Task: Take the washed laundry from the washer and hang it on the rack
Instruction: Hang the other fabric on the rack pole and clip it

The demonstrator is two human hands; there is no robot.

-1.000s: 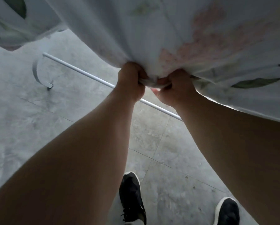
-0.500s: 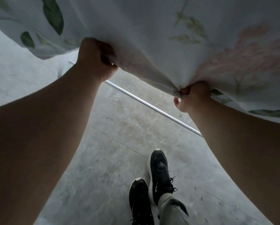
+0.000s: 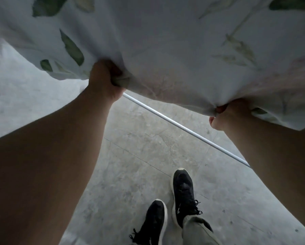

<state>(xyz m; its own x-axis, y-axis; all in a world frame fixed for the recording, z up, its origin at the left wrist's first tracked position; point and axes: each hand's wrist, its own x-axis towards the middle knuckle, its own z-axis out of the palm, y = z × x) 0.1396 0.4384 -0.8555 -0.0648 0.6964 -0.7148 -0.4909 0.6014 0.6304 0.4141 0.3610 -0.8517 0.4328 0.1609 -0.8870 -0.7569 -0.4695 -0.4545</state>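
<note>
A large white sheet (image 3: 166,50) printed with green leaves and faint pink flowers fills the top half of the view, stretched out above the floor. My left hand (image 3: 104,80) grips a bunched fold of its lower edge at the left. My right hand (image 3: 226,114) grips the same edge further right, with the cloth gathered in its fist. The sheet's upper part runs out of frame, so what it hangs over is hidden. A thin white rack bar (image 3: 183,129) runs diagonally low over the floor below both hands.
Grey tiled floor (image 3: 139,152) lies underneath. My two black shoes (image 3: 181,193) with white soles stand at the bottom middle, close to the bar. The washer is not in view.
My hands, together one second ago, have spread apart along the sheet's edge, the left one moving left. My feet have stepped, and the view has shifted right along the bar.
</note>
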